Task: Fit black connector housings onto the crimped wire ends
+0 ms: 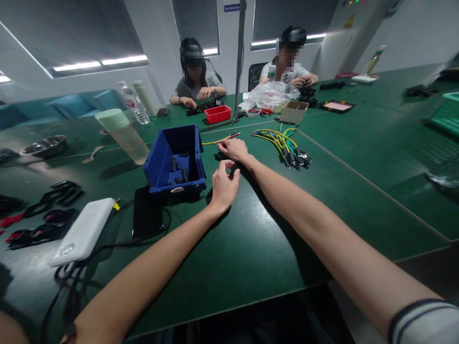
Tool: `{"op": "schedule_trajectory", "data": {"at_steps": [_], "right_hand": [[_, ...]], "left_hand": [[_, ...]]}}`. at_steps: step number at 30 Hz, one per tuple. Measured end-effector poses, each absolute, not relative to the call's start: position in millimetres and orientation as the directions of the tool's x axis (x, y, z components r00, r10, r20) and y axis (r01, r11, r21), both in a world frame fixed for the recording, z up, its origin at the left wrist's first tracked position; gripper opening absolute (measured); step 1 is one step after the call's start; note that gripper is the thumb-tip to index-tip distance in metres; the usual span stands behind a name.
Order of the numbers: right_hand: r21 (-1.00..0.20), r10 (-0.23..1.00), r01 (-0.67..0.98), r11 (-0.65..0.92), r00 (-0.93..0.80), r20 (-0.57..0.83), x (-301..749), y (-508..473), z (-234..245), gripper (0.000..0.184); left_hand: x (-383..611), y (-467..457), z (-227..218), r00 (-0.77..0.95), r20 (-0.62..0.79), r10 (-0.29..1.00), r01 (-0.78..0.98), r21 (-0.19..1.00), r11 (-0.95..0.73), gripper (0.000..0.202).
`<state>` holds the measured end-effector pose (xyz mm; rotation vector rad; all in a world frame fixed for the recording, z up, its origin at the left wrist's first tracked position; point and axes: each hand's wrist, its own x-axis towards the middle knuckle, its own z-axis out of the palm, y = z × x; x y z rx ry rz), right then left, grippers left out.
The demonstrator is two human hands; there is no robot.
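My left hand (224, 185) is closed in a pinch on a short black sleeve (234, 168), just right of the blue bin. Similar short black sleeves (184, 175) lie inside that blue bin (150, 174). Beyond it, my right hand (234, 149) reaches across the table with bent fingers pointing left and down. Whatever its fingertips hold is hidden. Thin yellow and red wires (215, 142) lie right behind this hand. To its right rests a bundle of yellow and green wires (281, 141) with black sleeves and metal ring ends.
A white power bank (84, 231) and black phone (146, 213) with cables lie at left. A capped bottle (124, 136) stands behind the bin. Farther back are a red tray (218, 114), a small carton (294, 112) and a metal pole (239, 62). Two co-workers (195, 79) sit opposite.
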<state>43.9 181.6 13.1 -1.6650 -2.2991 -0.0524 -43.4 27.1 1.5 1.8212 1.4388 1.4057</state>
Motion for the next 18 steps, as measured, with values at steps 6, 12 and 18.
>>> {"op": "schedule_trajectory", "data": {"at_steps": [6,12,18], "right_hand": [[-0.074,0.904,0.913,0.402,-0.383,0.189,61.1,135.6,16.7,0.053],[0.013,0.878,0.901,0.434,-0.426,0.216,90.4,89.0,16.0,0.050],[0.022,0.830,0.861,0.509,-0.497,0.253,131.3,41.0,12.4,0.052]], "left_hand": [[-45.5,29.0,1.9,-0.115,0.359,0.926,0.331,0.893,-0.305,0.015],[-48.5,31.1,2.8,-0.230,0.316,0.921,0.288,0.926,-0.246,0.015],[-45.9,30.4,2.0,-0.084,0.354,0.932,0.341,0.889,-0.307,0.012]]}}
